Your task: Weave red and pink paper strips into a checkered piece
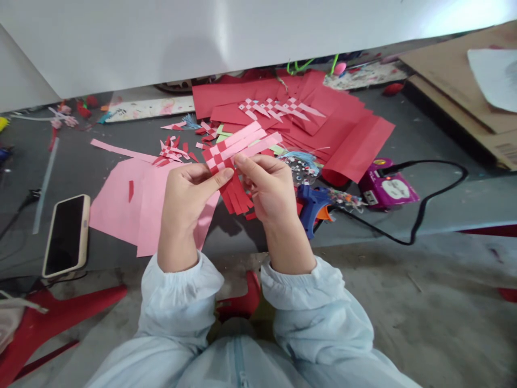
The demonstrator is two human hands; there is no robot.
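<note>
Between my two hands is a piece of woven paper strips (220, 156), with pink strips running to the upper right and red strips hanging down. A red and pink check shows where they cross. My left hand (189, 188) pinches the woven part's left side between thumb and fingers. On the other side, my right hand (269, 183) pinches it near the lower pink strip, and its fingertips are partly hidden behind the paper. Pink paper sheets (117, 207) lie under and left of my left hand. A blue glue gun (311, 205) rests just right of my right hand.
Stacked red paper (351, 129) covers the back middle, with several woven fish-like pieces (293, 108) on top. A purple box (388, 186) with a black cable stands right. Cardboard (464, 91) lies far right, a phone (67, 234) at left. Scraps (172, 151) lie behind my left hand.
</note>
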